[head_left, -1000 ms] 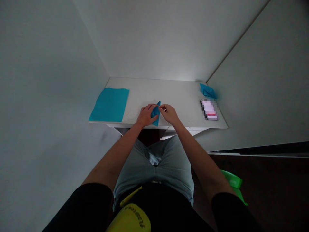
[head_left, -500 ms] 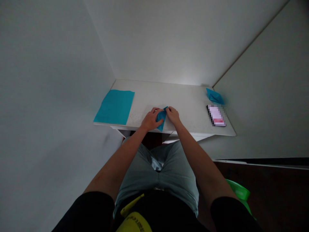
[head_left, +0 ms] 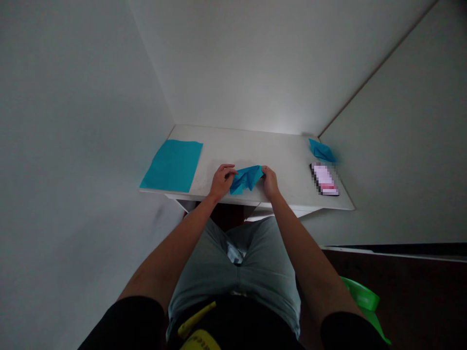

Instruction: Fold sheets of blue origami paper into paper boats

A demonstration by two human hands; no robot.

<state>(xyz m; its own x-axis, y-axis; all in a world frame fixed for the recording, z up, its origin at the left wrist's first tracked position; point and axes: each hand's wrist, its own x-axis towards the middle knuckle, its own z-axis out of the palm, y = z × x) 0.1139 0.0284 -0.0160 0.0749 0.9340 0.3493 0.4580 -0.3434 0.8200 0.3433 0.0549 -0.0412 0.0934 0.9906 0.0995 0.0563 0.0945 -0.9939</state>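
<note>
Between my hands, near the front edge of the white table (head_left: 233, 146), is a piece of folded blue paper (head_left: 246, 179), partly opened out with creases across it. My left hand (head_left: 222, 181) pinches its left end between thumb and fingers. At the other end, my right hand (head_left: 269, 182) grips the upper right corner, with the fingertips partly hidden behind the paper.
Flat blue sheets (head_left: 172, 166) lie at the table's left end. A folded blue paper piece (head_left: 321, 150) sits at the back right, behind a phone (head_left: 324, 179) with a blurred screen. A green plastic object (head_left: 361, 295) stands on the floor at lower right.
The blue paper was a narrow folded shape under my hands; now it is spread wider between them. My right hand has moved a little to the right. The camera view has shifted slightly.
</note>
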